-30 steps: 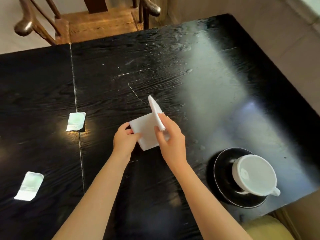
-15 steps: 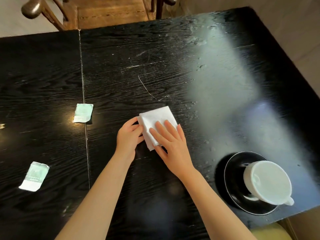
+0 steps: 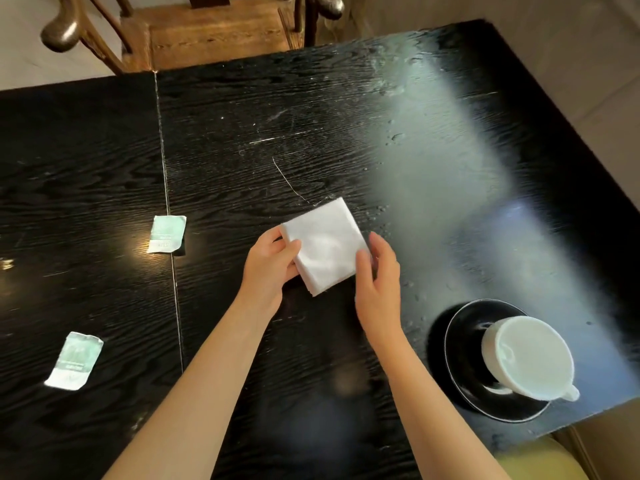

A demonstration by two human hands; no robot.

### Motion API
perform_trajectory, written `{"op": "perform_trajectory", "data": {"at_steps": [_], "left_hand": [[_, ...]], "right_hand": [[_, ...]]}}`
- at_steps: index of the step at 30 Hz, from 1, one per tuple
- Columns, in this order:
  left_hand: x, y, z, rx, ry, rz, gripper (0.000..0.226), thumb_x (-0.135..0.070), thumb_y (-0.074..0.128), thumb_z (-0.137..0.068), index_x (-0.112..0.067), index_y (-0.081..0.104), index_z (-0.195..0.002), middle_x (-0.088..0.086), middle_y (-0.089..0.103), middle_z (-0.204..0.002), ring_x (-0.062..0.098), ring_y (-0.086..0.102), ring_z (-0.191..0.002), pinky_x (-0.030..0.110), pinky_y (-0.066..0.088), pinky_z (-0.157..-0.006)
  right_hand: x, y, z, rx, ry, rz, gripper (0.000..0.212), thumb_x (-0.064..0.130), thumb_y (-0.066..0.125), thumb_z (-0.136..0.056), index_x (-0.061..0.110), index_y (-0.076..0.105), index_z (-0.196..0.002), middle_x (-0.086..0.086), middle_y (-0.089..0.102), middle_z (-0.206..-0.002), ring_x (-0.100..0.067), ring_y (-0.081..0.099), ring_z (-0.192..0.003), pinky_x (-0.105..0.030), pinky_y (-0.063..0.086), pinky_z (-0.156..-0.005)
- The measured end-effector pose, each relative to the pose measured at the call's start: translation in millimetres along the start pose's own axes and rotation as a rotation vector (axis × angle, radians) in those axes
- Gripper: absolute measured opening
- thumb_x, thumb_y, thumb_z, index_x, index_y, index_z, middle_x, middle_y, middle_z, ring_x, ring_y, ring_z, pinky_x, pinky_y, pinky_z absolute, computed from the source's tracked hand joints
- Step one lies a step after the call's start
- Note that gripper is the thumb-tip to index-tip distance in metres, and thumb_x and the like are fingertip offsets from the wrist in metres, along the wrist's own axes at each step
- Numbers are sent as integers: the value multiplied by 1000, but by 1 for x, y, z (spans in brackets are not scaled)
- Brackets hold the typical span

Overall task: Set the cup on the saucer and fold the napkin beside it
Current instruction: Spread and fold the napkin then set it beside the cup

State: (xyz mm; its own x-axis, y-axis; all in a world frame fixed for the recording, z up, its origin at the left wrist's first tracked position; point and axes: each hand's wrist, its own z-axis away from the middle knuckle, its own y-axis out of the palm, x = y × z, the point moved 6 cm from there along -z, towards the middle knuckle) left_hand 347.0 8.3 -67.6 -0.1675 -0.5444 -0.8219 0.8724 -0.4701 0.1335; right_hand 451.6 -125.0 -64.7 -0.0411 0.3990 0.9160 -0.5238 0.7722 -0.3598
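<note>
A white napkin (image 3: pixel 325 244) lies folded into a small square near the middle of the black table (image 3: pixel 346 116). My left hand (image 3: pixel 268 261) pinches its left edge with thumb and fingers. My right hand (image 3: pixel 379 275) grips its right edge, thumb on top. To the right, near the table's front corner, a white cup (image 3: pixel 530 358) stands upright and empty on a black saucer (image 3: pixel 460 344), its handle pointing toward the front right.
Two small green-and-white packets (image 3: pixel 166 234) (image 3: pixel 75 360) lie on the left part of the table. A wooden chair (image 3: pixel 207 29) stands at the far edge. The table's right edge runs diagonally past the saucer. A yellow seat (image 3: pixel 540 460) shows at bottom right.
The raised flap of the napkin came down flat, making a smaller square. My right hand slid off the top to the right edge. My left hand stayed on the left edge.
</note>
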Motion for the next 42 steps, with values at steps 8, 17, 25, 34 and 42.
{"op": "perform_trajectory", "data": {"at_steps": [8, 17, 25, 34, 42], "left_hand": [[8, 12, 20, 61, -219, 125, 38, -11, 57, -86, -11, 52, -123, 12, 61, -118, 27, 62, -104, 42, 54, -81], [23, 0, 30, -45, -42, -619, 37, -44, 38, -96, -15, 54, -112, 6, 57, -108, 17, 53, -95, 32, 42, -83], [46, -9, 67, -242, 121, -715, 31, -38, 32, -98, -13, 50, -90, 1, 54, -82, 14, 53, -74, 32, 47, -68], [59, -27, 78, -110, 112, -645, 29, -34, 37, -98, -12, 55, -95, 2, 58, -87, 18, 57, -81, 29, 47, -68], [48, -17, 88, -3, 139, -631, 28, -30, 37, -98, -10, 54, -94, 0, 55, -80, 16, 53, -74, 26, 41, -59]], "right_hand": [[-3, 8, 3, 96, 332, -355, 34, 23, 45, -91, 19, 51, -124, -4, 64, -118, -20, 63, -105, -44, 54, -90], [-9, 7, 25, 311, 347, 25, 46, 42, 37, -95, 14, 46, -131, -3, 55, -127, -22, 54, -113, -38, 45, -97], [-22, 2, 57, 2, 395, 238, 53, 51, 25, -93, 8, 55, -103, -9, 62, -102, -25, 59, -91, -42, 50, -84], [-37, 8, 99, -148, 503, 143, 44, 44, 27, -96, 13, 57, -100, -6, 63, -97, -20, 61, -85, -38, 52, -78], [-19, -7, 108, -206, 499, 130, 46, 44, 24, -97, 11, 56, -103, -8, 62, -101, -21, 58, -88, -34, 46, -75]]}}
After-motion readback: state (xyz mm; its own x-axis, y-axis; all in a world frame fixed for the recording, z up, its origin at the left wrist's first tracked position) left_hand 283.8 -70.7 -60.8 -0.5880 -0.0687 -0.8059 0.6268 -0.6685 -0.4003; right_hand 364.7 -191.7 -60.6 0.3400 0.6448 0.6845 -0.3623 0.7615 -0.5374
